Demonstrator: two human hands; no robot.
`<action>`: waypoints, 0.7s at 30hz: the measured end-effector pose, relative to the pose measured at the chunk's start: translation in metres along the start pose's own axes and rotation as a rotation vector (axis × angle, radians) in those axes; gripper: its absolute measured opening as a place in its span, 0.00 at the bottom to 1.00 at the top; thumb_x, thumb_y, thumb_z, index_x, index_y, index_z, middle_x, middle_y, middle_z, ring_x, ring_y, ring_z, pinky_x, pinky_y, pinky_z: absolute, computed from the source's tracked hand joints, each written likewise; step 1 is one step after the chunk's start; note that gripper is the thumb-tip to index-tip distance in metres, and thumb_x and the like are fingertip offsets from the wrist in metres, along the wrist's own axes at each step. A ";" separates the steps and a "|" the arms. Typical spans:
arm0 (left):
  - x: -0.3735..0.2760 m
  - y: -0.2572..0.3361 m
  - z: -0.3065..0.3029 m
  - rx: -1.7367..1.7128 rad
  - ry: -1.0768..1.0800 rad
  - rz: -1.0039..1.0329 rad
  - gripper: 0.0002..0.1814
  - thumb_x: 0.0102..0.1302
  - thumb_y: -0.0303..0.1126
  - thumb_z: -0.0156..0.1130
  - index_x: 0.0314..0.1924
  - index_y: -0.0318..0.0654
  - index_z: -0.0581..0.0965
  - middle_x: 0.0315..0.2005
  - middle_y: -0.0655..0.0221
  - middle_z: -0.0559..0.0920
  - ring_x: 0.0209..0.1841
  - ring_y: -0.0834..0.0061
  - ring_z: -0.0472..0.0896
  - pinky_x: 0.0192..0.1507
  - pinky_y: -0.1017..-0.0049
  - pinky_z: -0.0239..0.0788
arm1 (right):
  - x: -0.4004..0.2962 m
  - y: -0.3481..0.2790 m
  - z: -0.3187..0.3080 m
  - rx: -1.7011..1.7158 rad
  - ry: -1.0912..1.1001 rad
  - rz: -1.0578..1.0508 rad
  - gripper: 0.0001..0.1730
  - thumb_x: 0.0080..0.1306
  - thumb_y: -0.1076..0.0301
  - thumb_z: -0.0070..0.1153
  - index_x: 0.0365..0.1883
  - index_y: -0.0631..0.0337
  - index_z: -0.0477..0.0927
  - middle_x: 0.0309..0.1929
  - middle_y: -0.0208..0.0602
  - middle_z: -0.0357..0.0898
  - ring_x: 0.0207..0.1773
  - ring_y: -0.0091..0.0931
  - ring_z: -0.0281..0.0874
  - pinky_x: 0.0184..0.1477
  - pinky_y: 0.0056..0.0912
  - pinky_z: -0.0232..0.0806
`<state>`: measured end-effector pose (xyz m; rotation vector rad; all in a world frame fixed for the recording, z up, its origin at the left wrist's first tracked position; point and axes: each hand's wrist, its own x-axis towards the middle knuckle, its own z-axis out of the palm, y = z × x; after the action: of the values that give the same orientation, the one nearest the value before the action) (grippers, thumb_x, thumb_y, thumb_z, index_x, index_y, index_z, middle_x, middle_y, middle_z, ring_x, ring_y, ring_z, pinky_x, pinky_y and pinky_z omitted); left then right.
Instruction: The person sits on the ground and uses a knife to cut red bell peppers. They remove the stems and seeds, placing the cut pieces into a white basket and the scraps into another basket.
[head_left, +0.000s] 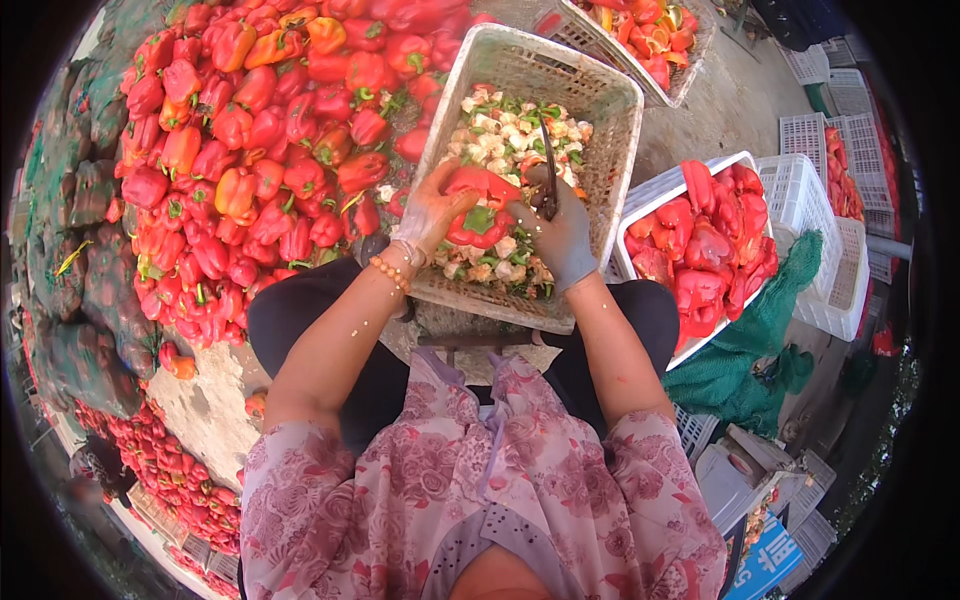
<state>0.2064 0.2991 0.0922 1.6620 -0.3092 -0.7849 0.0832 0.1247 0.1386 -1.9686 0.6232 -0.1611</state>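
Observation:
My left hand (431, 214), with a beaded bracelet at the wrist, grips a red bell pepper (480, 184) from its left side. The pepper's green stem end faces up at me, and I cannot tell how far it is cut. My right hand (559, 240), in a greyish glove, holds a dark-bladed knife (551, 161) pointing away from me. Its fingers reach the pepper's right side. Both hands are over a worn plastic crate (607, 157) between my knees. Pale pepper cores (517, 135) with seeds and green stems cover the crate's bottom.
A large heap of whole red peppers (262, 150) spreads on the left, beside filled green mesh sacks (112, 292). To the right, a white crate (739, 161) holds cored red peppers (705, 247), near green netting (750, 367). Another crate (682, 90) with pepper pieces stands ahead.

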 end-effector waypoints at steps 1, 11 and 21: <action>0.004 0.001 -0.003 0.124 0.019 0.032 0.47 0.57 0.49 0.74 0.70 0.29 0.66 0.56 0.51 0.80 0.58 0.63 0.79 0.61 0.70 0.69 | -0.003 -0.003 0.001 -0.085 -0.070 -0.070 0.32 0.61 0.53 0.69 0.58 0.61 0.77 0.37 0.37 0.81 0.37 0.28 0.80 0.40 0.33 0.72; 0.010 -0.001 0.015 0.468 -0.068 -0.125 0.41 0.59 0.53 0.69 0.63 0.30 0.72 0.52 0.52 0.82 0.54 0.60 0.81 0.58 0.68 0.72 | 0.008 0.008 0.023 -0.241 -0.439 0.277 0.30 0.60 0.50 0.70 0.56 0.57 0.80 0.30 0.39 0.83 0.33 0.30 0.83 0.37 0.34 0.73; 0.010 -0.009 0.008 0.314 -0.176 -0.073 0.41 0.58 0.51 0.70 0.64 0.30 0.71 0.55 0.54 0.81 0.55 0.66 0.81 0.59 0.69 0.71 | 0.012 0.004 0.011 0.232 -0.630 0.550 0.16 0.60 0.58 0.67 0.39 0.60 0.82 0.22 0.31 0.76 0.18 0.21 0.71 0.21 0.26 0.61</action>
<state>0.2062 0.2896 0.0797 1.9085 -0.5184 -0.9788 0.0962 0.1263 0.1283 -1.4439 0.6572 0.6715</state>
